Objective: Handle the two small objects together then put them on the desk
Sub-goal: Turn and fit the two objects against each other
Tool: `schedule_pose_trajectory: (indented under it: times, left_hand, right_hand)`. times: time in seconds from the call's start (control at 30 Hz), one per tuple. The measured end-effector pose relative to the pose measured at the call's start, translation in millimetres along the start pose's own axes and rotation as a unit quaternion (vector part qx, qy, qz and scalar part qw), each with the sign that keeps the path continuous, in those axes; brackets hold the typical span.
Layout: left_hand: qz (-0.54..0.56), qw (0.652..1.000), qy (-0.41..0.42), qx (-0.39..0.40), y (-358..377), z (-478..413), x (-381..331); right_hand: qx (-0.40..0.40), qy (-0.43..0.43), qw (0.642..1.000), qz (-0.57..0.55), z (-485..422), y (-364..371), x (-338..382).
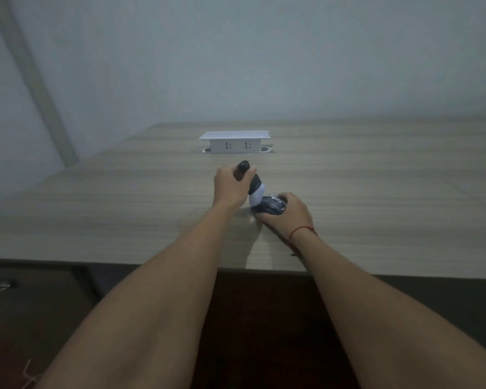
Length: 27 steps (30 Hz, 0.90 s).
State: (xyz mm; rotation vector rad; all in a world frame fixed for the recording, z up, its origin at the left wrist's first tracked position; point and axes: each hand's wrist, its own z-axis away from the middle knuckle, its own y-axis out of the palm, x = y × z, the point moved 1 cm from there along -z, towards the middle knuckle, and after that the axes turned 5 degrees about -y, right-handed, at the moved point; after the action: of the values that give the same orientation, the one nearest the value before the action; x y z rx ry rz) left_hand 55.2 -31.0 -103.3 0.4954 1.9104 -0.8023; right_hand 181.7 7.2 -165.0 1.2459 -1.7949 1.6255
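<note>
Two bare forearms reach out over a desk (376,169) with a pale wood-grain top, its streaks running side to side and its finish matte.

The left hand (229,189) is curled in a fist around a slim brush-like tool (254,182). The tool has a smooth, glossy black rounded cap at the top, a dark grip mostly covered by the fingers, and a pale, soft-looking rounded head at the bottom. Its long axis is tilted: the black cap points up and away toward the wall, and the pale head points down and to the right, toward the other hand.

The right hand (288,213) cups a small round black tin (272,204) from the right, fingers wrapped over its far rim and thumb below. The tin looks flat, glossy and disc-shaped, with faint light markings on its rim. It is tipped so its face turns up and left toward the tool. The pale head touches or nearly touches the tin's left edge; the blur does not settle which. Both objects sit just above the desk near its middle, close to the front edge, and whether the tin rests on the surface is unclear.

A thin red string (302,230) circles the right wrist. Further back a white plastic socket box (235,141) stands raised from the desk, rectangular, with a flat overhanging lid.
</note>
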Motion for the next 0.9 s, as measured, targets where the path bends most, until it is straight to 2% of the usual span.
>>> schedule_pose_trajectory:
  times: [0.1,0.17,0.27,0.43,0.5,0.63,0.8,0.9]
  left_hand:
    - [-0.061,0.998,-0.004,-0.009,6,8,15]
    - [-0.065,0.997,-0.033,-0.033,5,9,29]
    - [-0.091,0.995,-0.027,-0.039,0,6,31]
    - [-0.016,0.999,0.038,-0.031,0,-1,7]
    - [-0.033,0.999,0.028,-0.013,8,2,14]
    - [-0.071,0.997,-0.018,-0.027,3,1,36]
    - [-0.017,0.999,0.041,-0.029,-1,-5,12]
    - [-0.050,0.998,0.031,0.008,5,4,15]
  right_hand:
    - [-0.002,-0.013,1.000,0.007,0,-1,1]
    - [-0.003,-0.019,1.000,0.007,-2,-1,-1]
    - [-0.007,-0.034,0.999,0.018,-5,1,-3]
    - [0.002,-0.039,0.999,0.025,-6,2,-2]
    - [-0.004,-0.033,0.999,0.015,-6,1,-2]
    - [0.012,-0.044,0.999,0.014,-5,-2,-3]
    - [-0.001,-0.049,0.999,0.001,-4,-6,-3]
    - [0.004,-0.044,0.999,-0.006,-2,-4,-2]
